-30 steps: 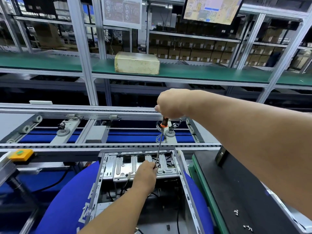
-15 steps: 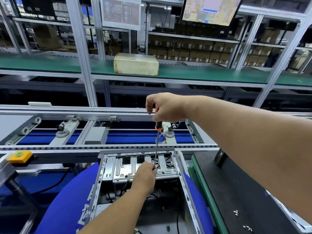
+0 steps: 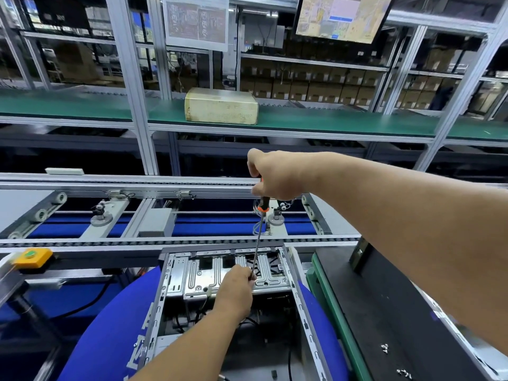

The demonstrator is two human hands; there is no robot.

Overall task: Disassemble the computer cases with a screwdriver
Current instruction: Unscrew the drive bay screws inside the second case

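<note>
We grip the screwdriver (image 3: 258, 237) handle with the right hand (image 3: 277, 174) while the left hand (image 3: 237, 287) pinches its shaft inside the case (image 3: 299, 301); at 12 o'clock tilt, the tip may slip off the screw.

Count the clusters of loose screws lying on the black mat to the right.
2: one cluster of screws near the right arm, another nearer the bottom edge. More may be hidden under the arm.

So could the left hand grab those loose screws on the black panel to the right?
Probably not right now: the left hand is steadying the screwdriver shaft inside the case, and the screws lie across its right wall.
</note>
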